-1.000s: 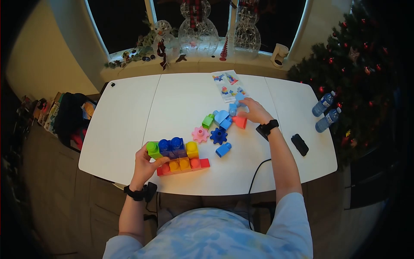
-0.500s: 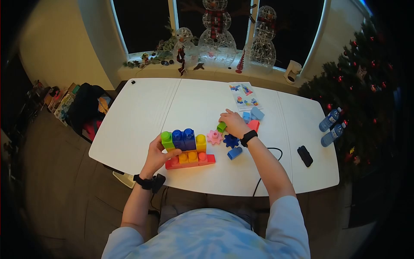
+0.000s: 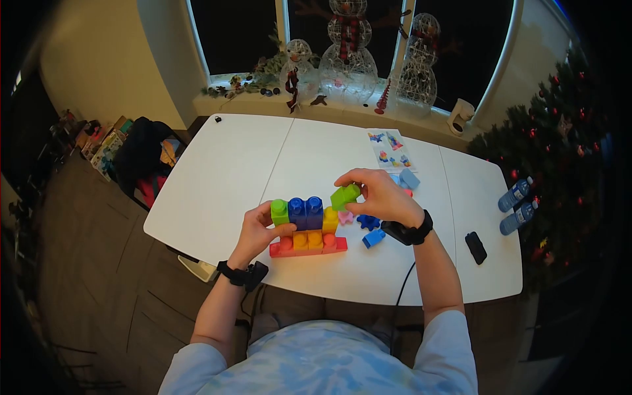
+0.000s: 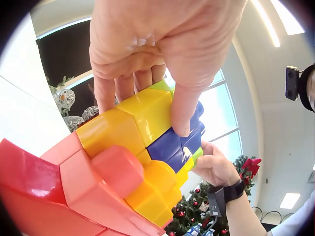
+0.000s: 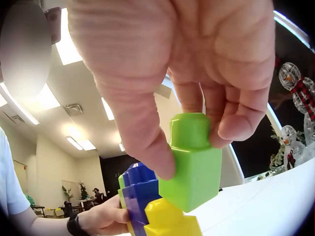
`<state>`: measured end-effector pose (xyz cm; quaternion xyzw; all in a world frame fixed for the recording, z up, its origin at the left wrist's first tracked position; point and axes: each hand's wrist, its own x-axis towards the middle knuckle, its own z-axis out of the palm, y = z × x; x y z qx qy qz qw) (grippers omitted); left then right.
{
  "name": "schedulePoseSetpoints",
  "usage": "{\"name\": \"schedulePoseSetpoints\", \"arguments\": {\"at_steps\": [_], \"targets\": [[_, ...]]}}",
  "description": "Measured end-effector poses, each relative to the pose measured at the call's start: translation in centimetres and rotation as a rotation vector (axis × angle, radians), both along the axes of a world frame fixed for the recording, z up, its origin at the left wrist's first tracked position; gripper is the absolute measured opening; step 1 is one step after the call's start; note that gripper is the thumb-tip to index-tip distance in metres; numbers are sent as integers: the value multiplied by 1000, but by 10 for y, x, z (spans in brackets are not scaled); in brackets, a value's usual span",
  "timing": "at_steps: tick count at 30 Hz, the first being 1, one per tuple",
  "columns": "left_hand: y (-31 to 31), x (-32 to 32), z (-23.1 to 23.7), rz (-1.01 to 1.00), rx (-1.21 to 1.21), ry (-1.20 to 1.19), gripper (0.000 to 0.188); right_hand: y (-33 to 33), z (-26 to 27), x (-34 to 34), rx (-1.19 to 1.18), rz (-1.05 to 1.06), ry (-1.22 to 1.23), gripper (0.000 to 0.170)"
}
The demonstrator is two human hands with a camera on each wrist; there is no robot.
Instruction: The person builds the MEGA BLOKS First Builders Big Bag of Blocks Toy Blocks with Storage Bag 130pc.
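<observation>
1. One green block, tilted: could slip or knock the yellow block between the hands, from a loose pinch.
2. One block stack: could tip, if pushed beyond the left hand.
3. Left hand: part-closed, gripping stack.
4. Right hand: narrowly open, pinching green block.

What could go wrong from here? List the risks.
The lime-green plastic block, tilted in the right hand's fingertip grip, might slip or seat crookedly if lowered onto the yellow one-stud block.

The left hand steadies only the left end of the multicoloured plastic block wall, so pressing on its right end could tip or loosen it.

The loose blue plastic block near the right wrist may get nudged.
</observation>
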<state>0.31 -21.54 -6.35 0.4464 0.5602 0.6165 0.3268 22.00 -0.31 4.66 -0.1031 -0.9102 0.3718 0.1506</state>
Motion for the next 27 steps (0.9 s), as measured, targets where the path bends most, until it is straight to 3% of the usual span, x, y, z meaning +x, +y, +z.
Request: {"name": "schedulePoseSetpoints", "arguments": {"at_steps": [3,4,7,15,24,27], "targets": [[4,1,1,17,-11,32,43,-13,1,-8,-44,13,-33,39],[7,0,1,32,1,61,41,-8,-14,-13,124,24,41,43],[14,-3,2,51,26,61,39,-3,-22,-30,148,69,106,42],[21,-15,-2,47,37,27,38,-2,-27,-39,75,6,51,35],[21,-14,-2,40,50,16,39,-2,-28,-37,38,-2,16,39],[21,-14,-2,15,57,-31,40,-1,-28,-36,39,-18,-74,48]]}}
